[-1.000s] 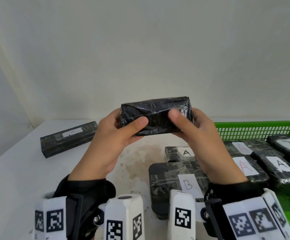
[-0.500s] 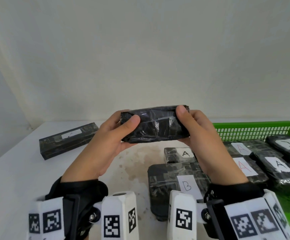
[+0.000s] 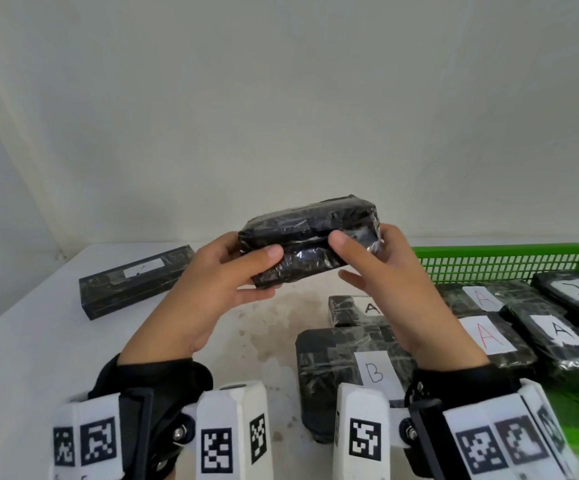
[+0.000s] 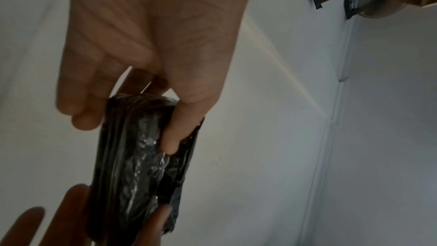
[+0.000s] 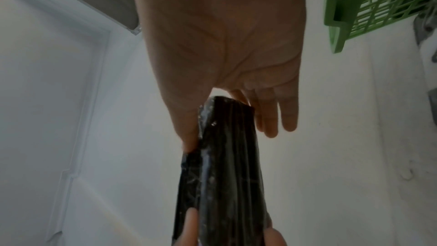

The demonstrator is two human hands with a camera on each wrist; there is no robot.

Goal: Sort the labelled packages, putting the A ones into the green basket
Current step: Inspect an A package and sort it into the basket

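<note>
The white tabletop (image 3: 31, 344) carries everything, and the green basket (image 3: 495, 261) at its right edge already holds several black wrapped packages with A labels showing. Beside the basket lies a big package marked B (image 3: 333, 362), with a small A package (image 3: 350, 308) just behind it, and a long box (image 3: 135, 282) sits well apart on the left.

The held package (image 3: 310, 245) is up in the air above the tabletop, each end pinched between thumb and fingers by the left hand (image 3: 211, 292) and the right hand (image 3: 395, 289). No label shows on the faces in view, so the main risk is misjudging the letter and sorting it wrongly. The shiny film wrap probably slides easily; if either grip loosens during a turn, the package could drop onto those below.
</note>
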